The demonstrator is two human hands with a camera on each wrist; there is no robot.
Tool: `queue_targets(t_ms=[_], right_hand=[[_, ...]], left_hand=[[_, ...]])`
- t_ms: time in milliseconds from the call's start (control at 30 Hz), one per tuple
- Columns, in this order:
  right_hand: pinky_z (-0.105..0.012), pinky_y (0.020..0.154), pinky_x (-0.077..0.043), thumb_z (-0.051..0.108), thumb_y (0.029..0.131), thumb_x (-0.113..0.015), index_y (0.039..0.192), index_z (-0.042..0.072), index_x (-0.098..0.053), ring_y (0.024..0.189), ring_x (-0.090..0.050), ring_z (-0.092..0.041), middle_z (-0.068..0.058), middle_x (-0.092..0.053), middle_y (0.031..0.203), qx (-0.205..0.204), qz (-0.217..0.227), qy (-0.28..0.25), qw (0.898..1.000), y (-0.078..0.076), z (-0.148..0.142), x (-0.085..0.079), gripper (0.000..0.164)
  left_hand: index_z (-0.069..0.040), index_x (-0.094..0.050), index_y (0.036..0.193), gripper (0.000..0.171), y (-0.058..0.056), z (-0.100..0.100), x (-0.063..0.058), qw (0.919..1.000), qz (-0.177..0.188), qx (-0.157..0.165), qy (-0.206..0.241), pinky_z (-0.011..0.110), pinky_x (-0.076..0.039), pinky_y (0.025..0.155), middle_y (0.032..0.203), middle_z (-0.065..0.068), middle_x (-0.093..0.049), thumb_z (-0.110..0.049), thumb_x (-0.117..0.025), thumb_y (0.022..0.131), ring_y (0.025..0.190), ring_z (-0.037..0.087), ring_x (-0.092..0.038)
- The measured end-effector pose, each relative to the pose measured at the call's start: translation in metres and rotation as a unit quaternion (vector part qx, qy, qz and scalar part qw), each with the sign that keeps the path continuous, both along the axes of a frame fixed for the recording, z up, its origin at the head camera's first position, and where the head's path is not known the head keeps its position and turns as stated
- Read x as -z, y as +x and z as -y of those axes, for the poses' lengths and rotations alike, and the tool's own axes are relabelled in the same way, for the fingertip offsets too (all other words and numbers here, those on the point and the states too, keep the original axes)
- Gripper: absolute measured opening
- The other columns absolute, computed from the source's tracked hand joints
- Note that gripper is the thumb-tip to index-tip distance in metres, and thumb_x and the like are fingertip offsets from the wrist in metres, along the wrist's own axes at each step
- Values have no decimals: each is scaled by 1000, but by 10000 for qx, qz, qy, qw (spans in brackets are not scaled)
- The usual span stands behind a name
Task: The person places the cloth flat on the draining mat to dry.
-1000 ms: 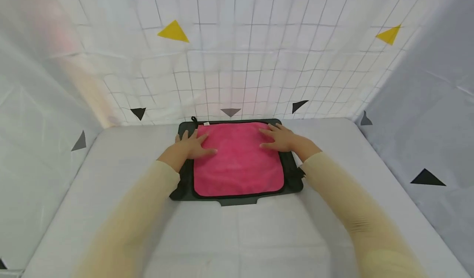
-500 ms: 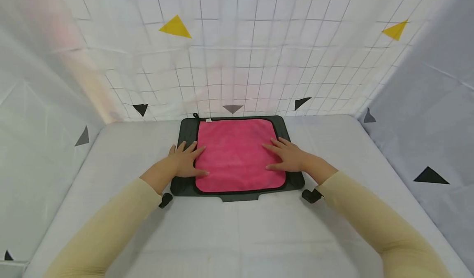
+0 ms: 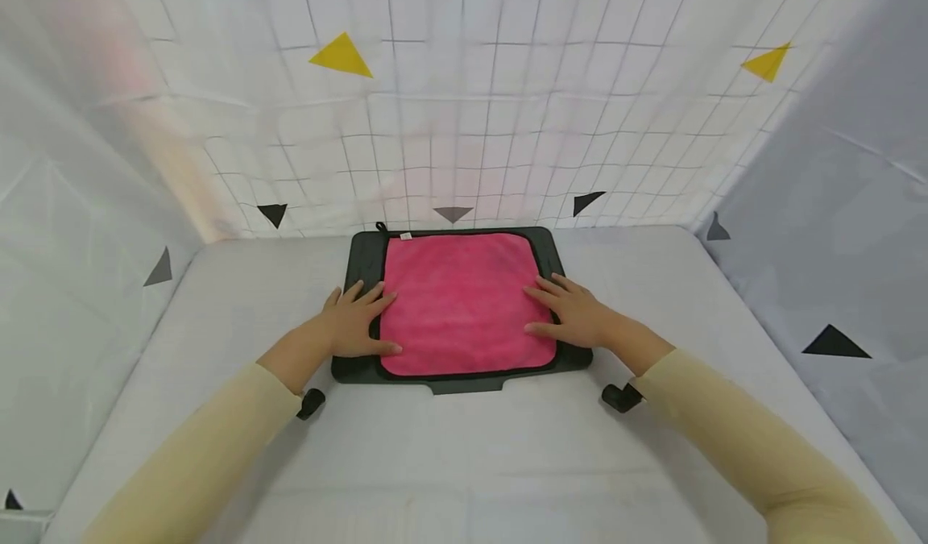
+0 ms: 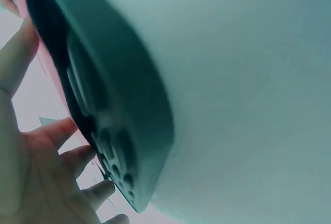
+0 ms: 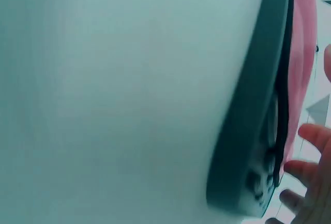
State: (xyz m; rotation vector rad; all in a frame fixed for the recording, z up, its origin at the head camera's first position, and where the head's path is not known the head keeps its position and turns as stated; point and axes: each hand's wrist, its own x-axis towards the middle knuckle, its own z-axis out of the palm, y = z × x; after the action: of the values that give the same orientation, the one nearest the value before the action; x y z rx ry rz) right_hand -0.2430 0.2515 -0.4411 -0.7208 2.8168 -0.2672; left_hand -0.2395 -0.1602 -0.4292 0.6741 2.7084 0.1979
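Observation:
A pink cloth (image 3: pixel 464 302) with black edging, a small white tag and a black loop at its far left corner lies flat on a dark green board (image 3: pixel 467 385). My left hand (image 3: pixel 351 325) is spread over the left edge of both, thumb and index fingertips at the cloth. Over the right edge my right hand (image 3: pixel 580 314) is spread likewise, its fingertips at the cloth. In the left wrist view the board (image 4: pixel 124 94) shows raised bumps beneath the cloth, with the fingers straight beside them. The right wrist view shows fingertips close to the pink cloth (image 5: pixel 302 43).
The board lies on a white covered table (image 3: pixel 464 455) near its back edge. A sheet with a grid (image 3: pixel 464 109) and coloured triangles hangs behind, with grey-white sheets (image 3: pixel 834 230) at the sides. A dark device (image 3: pixel 622 397) sits at each wrist.
Both hands have drawn back toward the near side and apart, from the cloth's upper part to its side edges. The cloth and board stay in place.

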Motion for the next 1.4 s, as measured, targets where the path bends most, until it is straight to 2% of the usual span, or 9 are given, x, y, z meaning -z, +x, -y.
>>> queue_targets(t_ms=[67, 167, 267, 433, 733, 1000, 1167, 1300, 1400], right_hand=[[-65, 116, -13, 68, 90, -58, 159, 16, -31, 149, -10, -47, -18, -22, 164, 8, 33, -82, 10000, 2, 4, 1, 90], [-65, 116, -13, 71, 87, -59, 160, 17, -27, 149, -8, -46, -17, -18, 165, 45, 23, 72, 10000, 5, 8, 3, 96], [-65, 116, -13, 71, 85, -62, 160, 17, -26, 149, -9, -47, -17, -18, 165, 100, 33, 187, 9998, 7, 6, 5, 99], [-67, 115, -13, 70, 82, -66, 160, 16, -27, 149, -8, -48, -17, -19, 165, 43, 257, 96, 9996, 11, -3, 3, 103], [-71, 113, -14, 63, 77, -76, 159, 14, -28, 148, -7, -51, -19, -19, 164, -42, 525, 18, 9986, 14, -18, -3, 107], [-71, 112, -15, 63, 78, -75, 159, 13, -29, 146, -9, -54, -24, -20, 163, -27, 529, 38, 9986, 12, -19, -3, 106], [-71, 112, -19, 61, 79, -76, 156, 12, -36, 146, -11, -55, -28, -21, 161, 98, 437, 200, 9988, 15, -26, -6, 99], [-71, 111, -21, 60, 81, -75, 152, 10, -43, 145, -13, -56, -30, -23, 159, 187, 293, 375, 9987, 19, -33, -12, 93], [-72, 109, -21, 61, 82, -72, 150, 10, -46, 145, -13, -56, -29, -23, 160, 265, 219, 272, 9990, 23, -38, -18, 89]], left_hand=[[-14, -26, 160, 105, 4, 1, 2, 9999, -99, 74, -34, 71, -6, 114, 166, 15, -17, -74, -62, 82, 149, 49, -9], [-15, -24, 160, 109, 8, 2, 5, 9998, -174, 103, -59, 72, -6, 113, 166, 14, -17, -76, -63, 80, 149, 49, -9], [-16, -23, 161, 112, 11, 3, 8, 9999, -148, 45, -5, 71, -6, 113, 167, 13, -15, -76, -65, 77, 149, 48, -8], [-15, -23, 161, 115, 17, 6, 13, 9999, -84, 30, 52, 70, -5, 114, 167, 13, -15, -76, -69, 74, 150, 48, -8], [-13, -27, 160, 111, 21, 8, 11, 9997, -156, 27, 165, 71, -6, 113, 166, 16, -16, -74, -69, 77, 149, 49, -9], [-15, -27, 160, 110, 20, 10, 15, 9998, -180, -37, 112, 71, -5, 114, 166, 16, -16, -76, -66, 77, 149, 50, -9], [-15, -29, 159, 107, 22, 13, 16, 9996, -200, -47, 190, 71, -6, 114, 165, 17, -18, -75, -65, 79, 148, 51, -10], [-16, -31, 158, 101, 26, 17, 17, 9992, -287, -75, 272, 71, -7, 113, 165, 18, -19, -70, -67, 81, 147, 52, -11], [-16, -35, 157, 95, 30, 22, 16, 9985, -397, -81, 376, 72, -8, 113, 164, 19, -21, -67, -68, 83, 147, 53, -11]])
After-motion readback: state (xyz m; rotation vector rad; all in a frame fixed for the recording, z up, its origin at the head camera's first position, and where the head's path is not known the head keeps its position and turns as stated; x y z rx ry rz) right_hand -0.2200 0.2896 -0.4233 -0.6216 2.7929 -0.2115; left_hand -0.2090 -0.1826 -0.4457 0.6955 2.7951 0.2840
